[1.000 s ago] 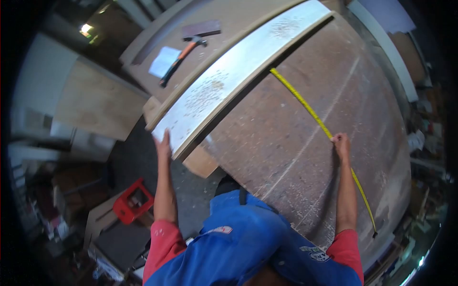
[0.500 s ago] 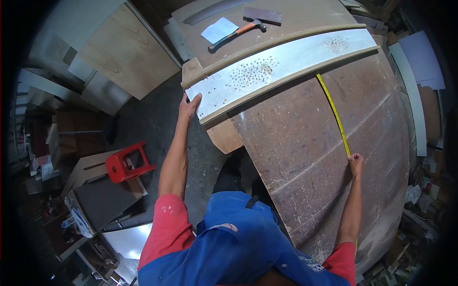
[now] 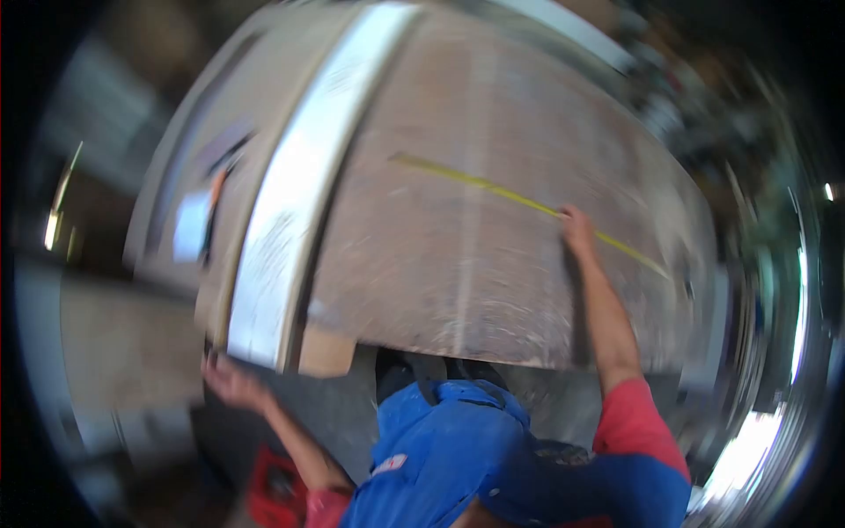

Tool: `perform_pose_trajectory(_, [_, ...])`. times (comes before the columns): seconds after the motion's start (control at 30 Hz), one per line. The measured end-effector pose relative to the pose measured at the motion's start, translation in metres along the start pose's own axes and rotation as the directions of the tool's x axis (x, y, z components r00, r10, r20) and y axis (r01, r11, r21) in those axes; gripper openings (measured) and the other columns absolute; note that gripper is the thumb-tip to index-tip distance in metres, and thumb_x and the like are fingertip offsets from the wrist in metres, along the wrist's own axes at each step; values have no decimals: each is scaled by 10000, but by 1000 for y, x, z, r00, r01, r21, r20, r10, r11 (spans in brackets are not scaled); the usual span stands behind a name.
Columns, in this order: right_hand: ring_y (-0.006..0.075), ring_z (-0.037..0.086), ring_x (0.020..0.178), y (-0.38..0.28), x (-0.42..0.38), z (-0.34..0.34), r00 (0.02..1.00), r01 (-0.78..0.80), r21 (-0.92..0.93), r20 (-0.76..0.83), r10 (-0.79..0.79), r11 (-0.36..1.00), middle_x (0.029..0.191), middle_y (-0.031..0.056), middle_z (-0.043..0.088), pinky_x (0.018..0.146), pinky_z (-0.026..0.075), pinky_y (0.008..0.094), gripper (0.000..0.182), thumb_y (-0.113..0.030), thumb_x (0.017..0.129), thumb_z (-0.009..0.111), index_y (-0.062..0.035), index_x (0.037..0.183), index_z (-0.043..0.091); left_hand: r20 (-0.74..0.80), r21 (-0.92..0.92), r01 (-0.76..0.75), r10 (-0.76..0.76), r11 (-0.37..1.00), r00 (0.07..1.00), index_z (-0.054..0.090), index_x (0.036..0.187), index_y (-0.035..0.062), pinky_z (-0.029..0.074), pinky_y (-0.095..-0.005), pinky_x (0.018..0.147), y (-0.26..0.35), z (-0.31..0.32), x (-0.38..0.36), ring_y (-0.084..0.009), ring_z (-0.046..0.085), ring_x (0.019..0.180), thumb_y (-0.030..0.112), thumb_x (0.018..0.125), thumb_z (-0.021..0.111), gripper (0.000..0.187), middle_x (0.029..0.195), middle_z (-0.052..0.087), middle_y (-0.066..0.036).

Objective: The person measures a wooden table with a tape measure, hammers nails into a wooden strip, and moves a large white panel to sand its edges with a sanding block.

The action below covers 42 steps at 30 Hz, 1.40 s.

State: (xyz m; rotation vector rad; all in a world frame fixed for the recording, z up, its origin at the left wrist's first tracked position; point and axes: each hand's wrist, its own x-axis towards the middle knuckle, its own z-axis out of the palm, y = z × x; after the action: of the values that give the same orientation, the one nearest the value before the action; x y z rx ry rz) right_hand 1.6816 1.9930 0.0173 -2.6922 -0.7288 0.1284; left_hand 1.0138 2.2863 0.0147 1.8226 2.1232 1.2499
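My right hand (image 3: 577, 232) is closed on the blade of a yellow tape measure (image 3: 493, 188), which stretches over the worn brown tabletop (image 3: 528, 290) on both sides of my fingers. A long white panel (image 3: 304, 167) with wooden strips along its edges lies across the table to the left. My left hand (image 3: 236, 384) is just off the panel's near left corner, blurred, with its fingers loosely open and apparently holding nothing. A small wooden block (image 3: 326, 352) sticks out from under the panel's near end.
Left of the panel lie a blurred hammer (image 3: 214, 204), a pale sheet (image 3: 191, 227) and a dark purplish block (image 3: 224, 145). A red plastic stool (image 3: 271, 493) stands on the floor near my left arm. Boards (image 3: 123, 339) lean at the left.
My view has swung right, so the table appears turned. My left hand has come off the panel's end, where it rested before. The right hand still grips the tape, with more blade showing beyond it.
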Motion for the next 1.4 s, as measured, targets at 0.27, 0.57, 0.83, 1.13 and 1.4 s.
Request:
perform_pose_trajectory(0.27, [327, 627, 988, 136, -150, -102, 918, -123, 58, -373, 136, 991, 1056, 59, 650, 815, 514, 427, 201, -77, 865, 590, -146, 1025, 691, 262, -707, 14, 243, 707, 934, 559, 1257, -81, 440, -349, 1013, 154, 49, -44, -240, 571, 1149, 99, 1008, 506, 312, 1247, 608, -165])
perform_pose_trajectory(0.57, [226, 676, 722, 147, -257, -170, 793, 314, -109, -515, -324, 943, 1053, -14, 609, 585, 564, 359, 253, -98, 835, 578, -176, 1067, 644, 765, -640, 428, 575, 637, 290, 534, 1327, 3, 457, -319, 937, 305, 74, -307, -200, 604, 1099, 153, 969, 560, 388, 1194, 640, -121])
perform_pose_trajectory(0.83, [244, 695, 732, 80, -302, -212, 800, 497, -84, -343, -493, 864, 996, 75, 576, 564, 568, 398, 152, -178, 826, 588, -120, 967, 598, 579, -578, 696, 815, 426, -18, 418, 1421, 0, 427, -366, 1013, 418, -24, -542, -269, 547, 1202, 169, 938, 581, 537, 1369, 534, -183])
perform_pose_trajectory(1.13, [217, 687, 829, 147, -271, -209, 747, 556, 111, -501, -437, 824, 1038, 56, 585, 603, 570, 363, 174, -258, 859, 593, -146, 991, 607, 368, -691, 646, 927, 324, -72, 537, 1307, 6, 427, -360, 990, 459, 15, -585, -264, 571, 1157, 147, 993, 505, 346, 1309, 574, -176])
perform_pose_trajectory(1.4, [391, 650, 975, 326, -269, -131, 983, -151, 291, -55, 175, 945, 1236, 174, 570, 775, 549, 453, 669, -547, 805, 693, -171, 1330, 518, 673, -723, 194, 740, 663, -21, 657, 1128, 0, 493, -349, 854, 427, 59, -641, -230, 657, 955, 162, 1025, 459, 275, 1009, 703, -149])
